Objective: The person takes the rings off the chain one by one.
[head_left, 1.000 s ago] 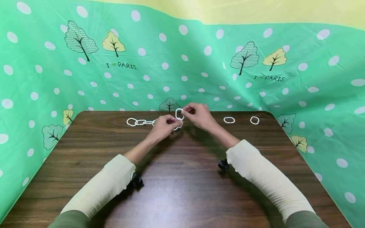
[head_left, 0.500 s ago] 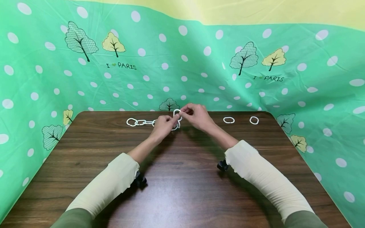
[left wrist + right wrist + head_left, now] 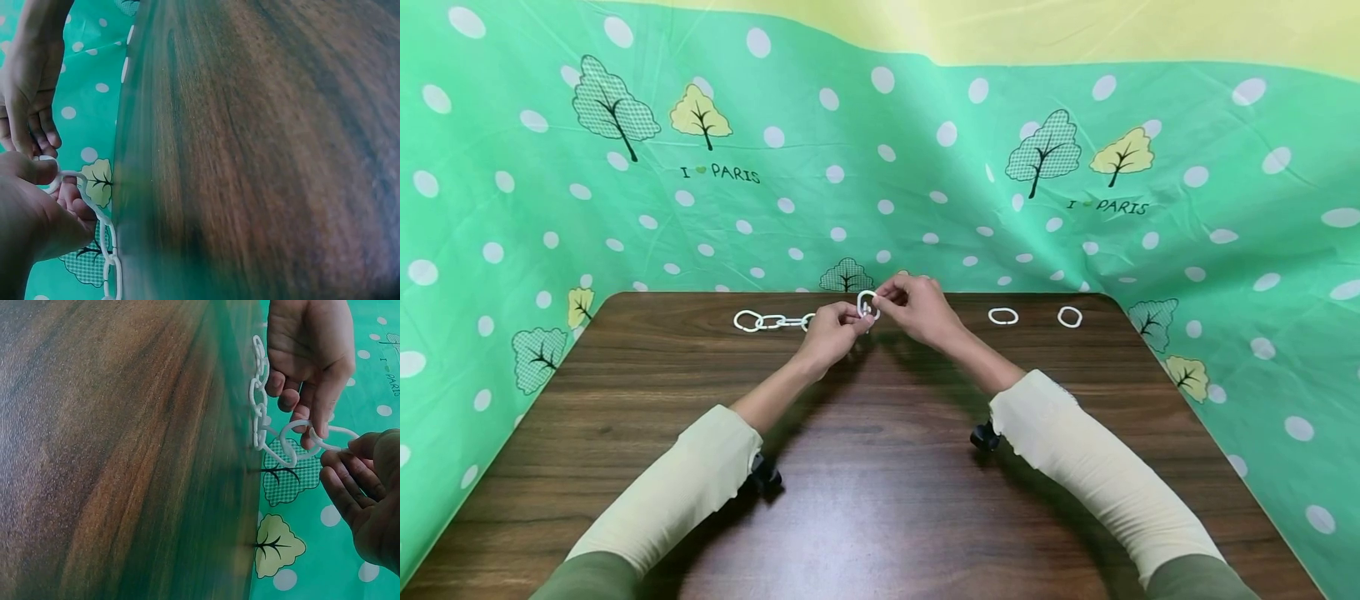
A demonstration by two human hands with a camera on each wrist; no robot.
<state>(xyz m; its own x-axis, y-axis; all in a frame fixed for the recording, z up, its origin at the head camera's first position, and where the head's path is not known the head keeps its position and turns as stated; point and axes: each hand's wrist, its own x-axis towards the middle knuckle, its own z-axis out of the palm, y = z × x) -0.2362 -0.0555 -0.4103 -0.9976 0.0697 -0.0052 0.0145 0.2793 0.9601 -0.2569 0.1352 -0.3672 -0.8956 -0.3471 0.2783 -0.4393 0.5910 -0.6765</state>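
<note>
A chain of white plastic links (image 3: 747, 330) runs along the far part of the table, its right end raised in my left hand (image 3: 831, 335). Thumb and fingers of that hand pinch the raised end link (image 3: 287, 428). My right hand (image 3: 922, 310) holds a single white link (image 3: 340, 429) by its outer side, between thumb and fingers. In the right wrist view this link overlaps the chain's end link right at the left fingertips, which hide part of the crossing. The left wrist view shows the chain (image 3: 112, 240) hanging down past the left fingers.
Two loose white links, one oval (image 3: 1002, 323) and one rounder (image 3: 1070, 325), lie to the right on the dark wooden table (image 3: 880, 467). A green dotted cloth (image 3: 880, 179) hangs behind the table's far edge and along both sides.
The single link has come down and left with the right hand, to overlap the left fingertips. The left fingers have shifted on the end link. The loose links stay put.
</note>
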